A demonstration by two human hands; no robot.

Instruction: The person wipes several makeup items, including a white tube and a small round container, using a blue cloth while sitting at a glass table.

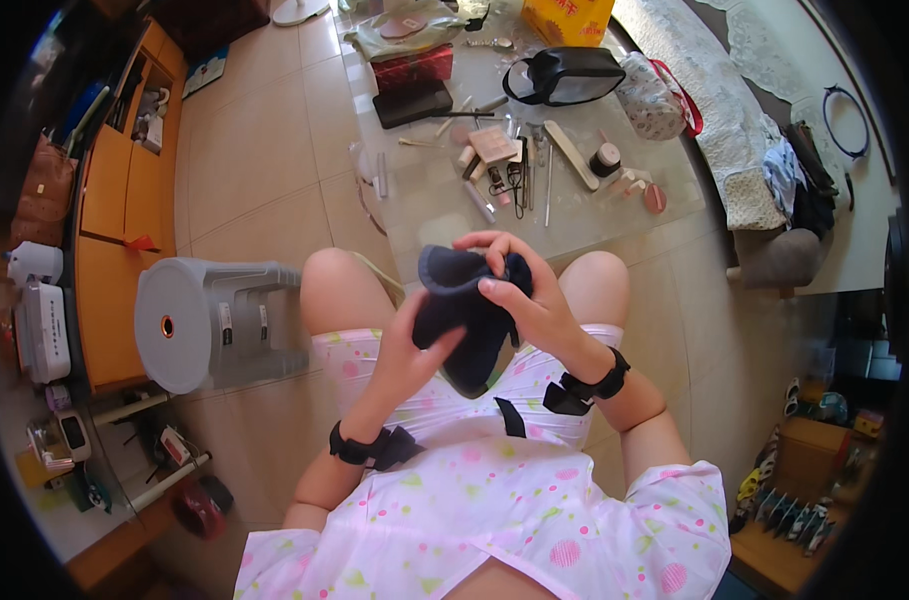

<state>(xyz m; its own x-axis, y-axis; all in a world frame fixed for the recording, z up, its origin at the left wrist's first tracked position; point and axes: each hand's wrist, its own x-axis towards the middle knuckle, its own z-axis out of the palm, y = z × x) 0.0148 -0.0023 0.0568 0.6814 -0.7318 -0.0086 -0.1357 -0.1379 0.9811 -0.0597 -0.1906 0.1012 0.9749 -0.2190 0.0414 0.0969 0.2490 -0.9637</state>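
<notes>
A dark navy fabric pouch with a grey-blue rim at its mouth is held up between both hands, above the lap. My left hand grips its left side, thumb across the front, the fingers partly hidden behind it. With thumb and bent fingers, my right hand pinches its upper right part near the rim. The inside of the pouch cannot be seen. Beyond the hands, the low glass-topped table bears a powder compact, a silvery tube, a nail file and a small dark-lidded jar.
A grey plastic stool stands left of the knees, near wooden cabinets. Farther back on the table are a black clear-sided bag, a patterned pouch, a red box and a yellow bag. A covered seat lies right.
</notes>
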